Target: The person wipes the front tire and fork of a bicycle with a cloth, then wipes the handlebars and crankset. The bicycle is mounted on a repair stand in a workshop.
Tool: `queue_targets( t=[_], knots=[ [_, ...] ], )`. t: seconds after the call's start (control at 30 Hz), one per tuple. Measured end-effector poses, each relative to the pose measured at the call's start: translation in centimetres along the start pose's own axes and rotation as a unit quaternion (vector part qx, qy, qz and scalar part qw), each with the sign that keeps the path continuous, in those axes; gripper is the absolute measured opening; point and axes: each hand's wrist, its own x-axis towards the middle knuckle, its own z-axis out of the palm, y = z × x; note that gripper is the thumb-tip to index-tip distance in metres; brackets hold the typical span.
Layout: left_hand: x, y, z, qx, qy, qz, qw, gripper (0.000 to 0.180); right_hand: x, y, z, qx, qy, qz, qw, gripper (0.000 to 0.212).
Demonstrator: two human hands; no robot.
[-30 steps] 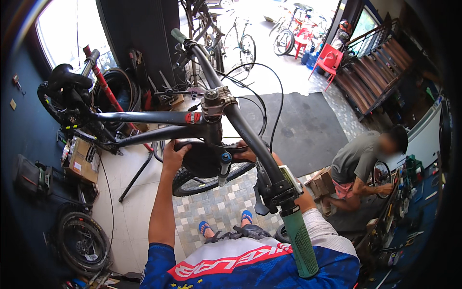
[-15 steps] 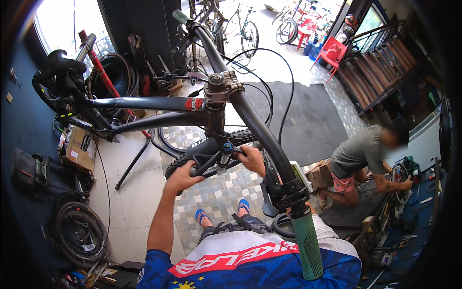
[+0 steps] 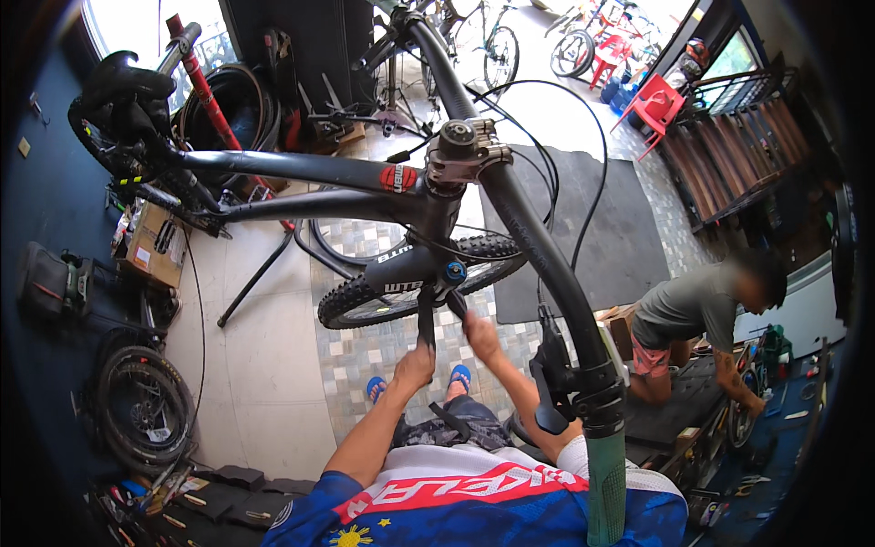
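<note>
A dark frame of a mountain bike (image 3: 301, 169) stretches across in front of me, its handlebar (image 3: 538, 237) coming down toward my right side. Below the head tube, a black strip (image 3: 427, 310), perhaps rubber or cloth, passes round the fork leg under its blue top cap (image 3: 454, 273). My left hand (image 3: 416, 366) grips one end of the strip, and my right hand (image 3: 484, 337) has the other end, slightly blurred. Behind the strip is the knobby front wheel's tyre (image 3: 351, 299). At the handlebar's near end are a brake lever (image 3: 549, 406) and a green grip (image 3: 606, 492).
On the right, a co-worker (image 3: 693, 314) crouches by a low black bench (image 3: 670, 401). A black mat (image 3: 583, 237) covers the floor beyond the handlebar. Loose wheels (image 3: 146, 406) and a cardboard box (image 3: 155, 244) stand at left; tools (image 3: 196, 500) lie lower left.
Both hands have pulled down toward me, stretching the strip's ends away from the fork leg. The bike has shifted right and the front wheel shows more. The co-worker's arm has lowered.
</note>
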Motion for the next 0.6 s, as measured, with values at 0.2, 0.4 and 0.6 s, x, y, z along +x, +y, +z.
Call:
queue_targets(
  t=[0.2, 0.4, 0.6],
  knots=[
    [-5.1, -3.7, 1.0, -0.026, -0.033, 0.001, 0.999, 0.038, 3.2, -2.4, 2.1, -0.013, 0.012, -0.019, 1.0, 0.032],
    [1.2, 2.3, -4.3, -0.186, 0.093, 0.047, 0.977, 0.034, -9.0, 3.0, 2.7, -0.161, -0.081, -0.052, 0.982, 0.021],
    [1.0, 3.8, -2.3, -0.139, 0.124, 0.082, 0.979, 0.033, -8.7, 2.0, 0.7, -0.107, -0.144, 0.063, 0.982, 0.035]
  ],
)
